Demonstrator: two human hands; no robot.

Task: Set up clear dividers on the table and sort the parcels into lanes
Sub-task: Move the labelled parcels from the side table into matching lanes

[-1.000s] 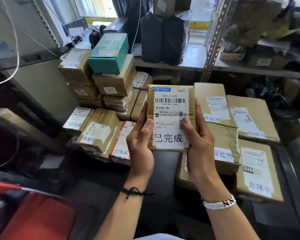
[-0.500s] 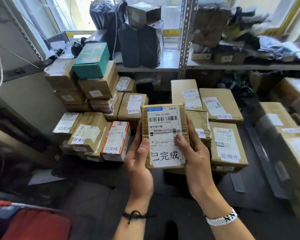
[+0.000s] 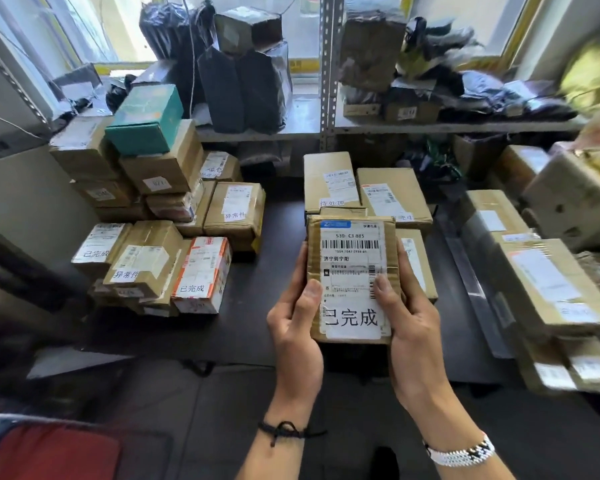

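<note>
I hold a small brown parcel (image 3: 351, 278) with a white barcode label marked 已完成 upright above the dark table (image 3: 267, 306). My left hand (image 3: 297, 337) grips its left edge and my right hand (image 3: 407, 334) grips its right edge, thumbs on the label. A stack of taped parcels (image 3: 153, 265) sits at the left, some marked 已完成 or 异常件. Flat brown parcels (image 3: 392, 199) lie behind the held one. A clear divider strip (image 3: 475, 292) lies on the table to the right. More parcels (image 3: 548, 285) are piled at the far right.
A teal box (image 3: 146, 119) tops the left stack. A metal shelf (image 3: 326, 126) behind the table carries black bags and boxes. A red item (image 3: 49, 455) sits at the lower left. A bare strip of table runs between the left stack and the held parcel.
The view has swung right and pulled back, so the held parcel sits lower and further right in frame. The right-hand parcel pile and the clear strip have come into view. Both hands keep their grip.
</note>
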